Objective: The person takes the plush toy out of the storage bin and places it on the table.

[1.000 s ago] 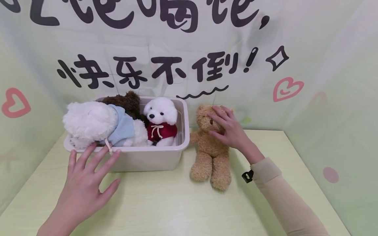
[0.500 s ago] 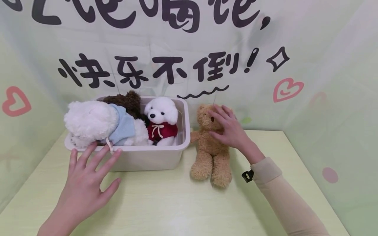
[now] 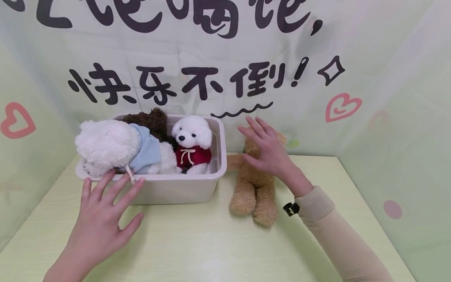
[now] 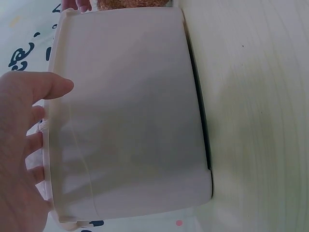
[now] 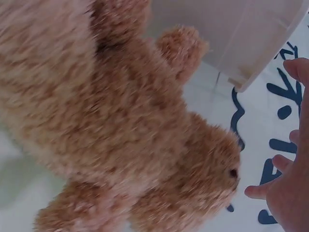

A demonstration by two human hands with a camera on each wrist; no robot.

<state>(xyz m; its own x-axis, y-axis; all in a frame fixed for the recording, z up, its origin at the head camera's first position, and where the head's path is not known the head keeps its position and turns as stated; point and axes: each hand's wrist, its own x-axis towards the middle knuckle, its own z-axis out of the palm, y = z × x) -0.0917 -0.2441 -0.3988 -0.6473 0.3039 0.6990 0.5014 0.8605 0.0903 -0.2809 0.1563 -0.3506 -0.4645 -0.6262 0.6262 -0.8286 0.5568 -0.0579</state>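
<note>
Fingers spread, my left hand (image 3: 100, 221) is at the front rim of a pale plastic bin (image 3: 176, 192); its fingertips are by a white plush toy (image 3: 107, 143) in a light blue top. That toy lies across the bin's left part. My right hand (image 3: 273, 156), fingers extended, hovers before a tan teddy bear (image 3: 251, 178) to the right of the bin, hiding much of its head. In the right wrist view a gap shows between the hand (image 5: 289, 188) and the bear (image 5: 135, 111). The bear's arm reaches toward the bin.
Also in the bin are a white plush dog (image 3: 192, 133) in a dark red top and a dark brown plush toy (image 3: 151, 121), partly covered. The light wood table (image 3: 197, 243) meets a printed backdrop (image 3: 299, 109) behind and at both sides.
My right hand has come away from the bear's head, fingers straighter and slightly higher. The bear's head has shifted a little to the right. My left hand has stayed at the bin.
</note>
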